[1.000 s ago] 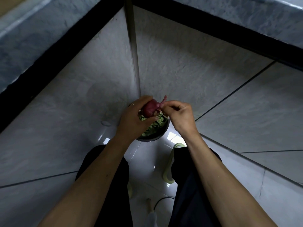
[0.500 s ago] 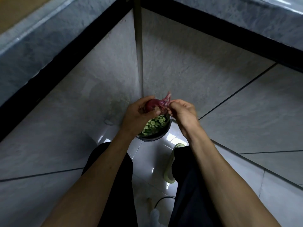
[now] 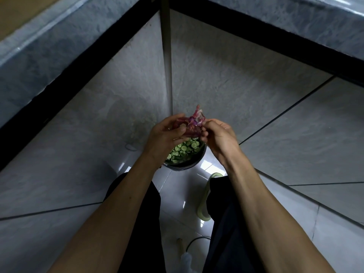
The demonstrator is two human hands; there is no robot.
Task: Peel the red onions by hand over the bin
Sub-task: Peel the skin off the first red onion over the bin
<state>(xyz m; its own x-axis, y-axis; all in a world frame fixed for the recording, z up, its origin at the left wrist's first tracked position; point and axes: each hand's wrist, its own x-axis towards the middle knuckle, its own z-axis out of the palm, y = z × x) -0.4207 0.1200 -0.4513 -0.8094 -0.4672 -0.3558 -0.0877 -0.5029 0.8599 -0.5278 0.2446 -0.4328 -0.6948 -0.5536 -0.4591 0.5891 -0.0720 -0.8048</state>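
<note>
Nearest the camera are two bare forearms reaching forward over dark trousers, and below them the glossy floor (image 3: 183,186), where one pale green slipper (image 3: 204,196) shows beside the right leg. A thin dark cord and a small pale object lie on the floor between the legs — too dim to name.

Farther out, the two hands meet over one round dark bin (image 3: 189,165) that stands on the floor near the corner where two tiled walls join. The bin holds many green cucumber slices (image 3: 187,147) — too many to count. Holding the work directly above the bin looks deliberate: any skin that comes loose should drop in rather than onto the floor.

The left hand (image 3: 167,134) is curled round the one onion (image 3: 192,129), thumb across its near side and fingers wrapped behind, which steadies the bulb and lets it be turned. The right hand (image 3: 216,134) is closed in a pinch, fingertips drawn together on the loose skin (image 3: 197,116) at the onion's top. That papery purple-pink tuft stands up above both hands, lifted away from the bulb but seemingly not torn free. The onion is therefore in the air, just above the bin's far rim and touching nothing but the hands.

By the look of it, peeling is partway through on this bulb; no other onion shows.

Beyond the hands rise the grey wall tiles and a black band along the top.
</note>
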